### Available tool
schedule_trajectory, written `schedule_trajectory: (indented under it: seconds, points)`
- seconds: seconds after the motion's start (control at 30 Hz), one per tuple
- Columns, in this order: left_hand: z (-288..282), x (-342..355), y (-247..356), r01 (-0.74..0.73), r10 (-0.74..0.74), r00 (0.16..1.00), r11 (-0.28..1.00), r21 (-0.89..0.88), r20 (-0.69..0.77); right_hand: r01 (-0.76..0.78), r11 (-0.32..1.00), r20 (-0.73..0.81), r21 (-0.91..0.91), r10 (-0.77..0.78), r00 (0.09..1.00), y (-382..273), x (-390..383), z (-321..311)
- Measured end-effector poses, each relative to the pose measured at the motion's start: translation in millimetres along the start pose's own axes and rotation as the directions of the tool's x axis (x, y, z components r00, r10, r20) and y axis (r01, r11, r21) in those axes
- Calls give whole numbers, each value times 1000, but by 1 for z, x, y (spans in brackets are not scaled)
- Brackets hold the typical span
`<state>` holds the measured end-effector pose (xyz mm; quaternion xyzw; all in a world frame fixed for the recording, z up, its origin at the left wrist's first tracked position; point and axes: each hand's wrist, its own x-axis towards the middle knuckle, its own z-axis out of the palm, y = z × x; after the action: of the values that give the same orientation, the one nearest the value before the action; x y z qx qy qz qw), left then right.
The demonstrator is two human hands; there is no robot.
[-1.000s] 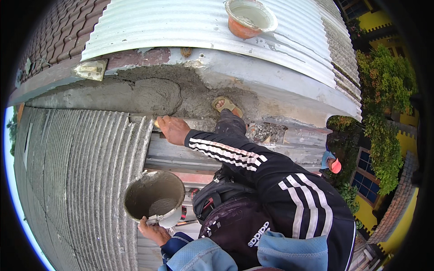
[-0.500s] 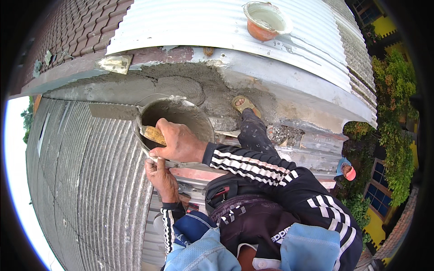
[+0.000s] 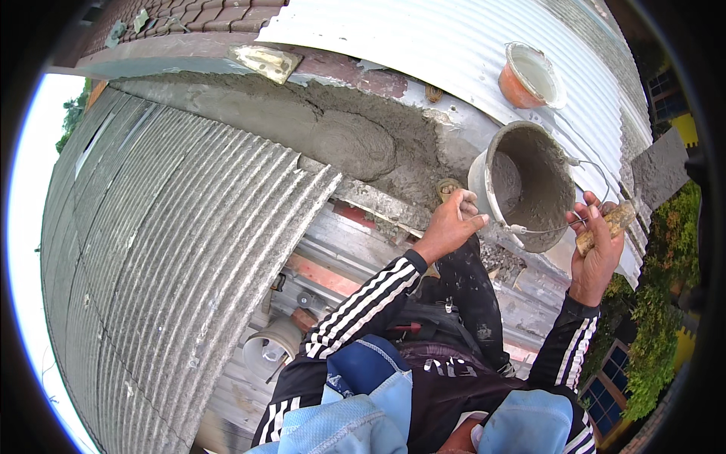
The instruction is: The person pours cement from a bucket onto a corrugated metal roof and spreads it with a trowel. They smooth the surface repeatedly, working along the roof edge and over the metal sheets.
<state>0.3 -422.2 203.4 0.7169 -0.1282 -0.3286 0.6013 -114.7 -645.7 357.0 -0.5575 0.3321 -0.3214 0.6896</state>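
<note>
My right hand (image 3: 597, 253) is closed around the wooden handle of a trowel (image 3: 607, 227), and the bucket's thin wire handle runs through its fingers. The mortar-coated trowel blade (image 3: 659, 170) points up and away. The grey bucket (image 3: 541, 181) is tilted, its mouth toward the right, with mortar smeared inside. My left hand (image 3: 451, 225) is beside the bucket's left wall, fingers bent and apart; I cannot tell whether the fingertips touch it. Wet mortar (image 3: 352, 140) lies in a thick mound in the gutter-like channel beyond my hands.
An orange bucket (image 3: 528, 79) stands on the white corrugated sheet (image 3: 423, 45). A mortar-stained float (image 3: 266, 63) rests on the ledge. Grey corrugated roofing (image 3: 181, 265) spreads at left. My sandalled foot (image 3: 448, 188) is in the channel, beside rubble (image 3: 505, 263). A pale bucket (image 3: 274, 344) sits lower left.
The bucket has moved right, off the roofing's edge, and is tilted. My right hand has swung right with the trowel and now also has the wire handle. My left hand moved up and right.
</note>
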Motion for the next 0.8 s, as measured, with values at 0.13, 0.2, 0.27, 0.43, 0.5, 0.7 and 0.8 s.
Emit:
schedule_trajectory:
  seconds: [0.13, 0.2, 0.27, 0.43, 0.5, 0.7, 0.8]
  points:
    - [-51, -9, -70, 259, -259, 966, 964, 66, -2, -51, 997, -206, -56, 39, 978, 31, -4, -74]
    - [-97, -26, -109, 353, -348, 932, 935, 41, -98, -66, 994, -248, -83, 43, 968, 48, 5, -125]
    - [-152, -49, -140, 467, -453, 869, 884, 30, -199, -35, 992, -393, -121, -15, 919, 62, 10, -178]
    - [-259, -99, -181, 690, -632, 662, 724, -3, -403, -97, 961, -692, -259, -115, 713, 68, 4, -289]
    - [-288, -100, -185, 689, -641, 662, 725, -22, -388, -100, 949, -724, -298, -156, 672, 71, -11, -325]
    - [-317, -33, -164, 611, -546, 767, 783, 119, -338, -116, 947, -862, -299, -216, 458, 95, -61, -423]
    - [-298, 27, -140, 542, -488, 839, 788, 291, -241, -83, 968, -924, -235, -196, 328, 104, -98, -462]
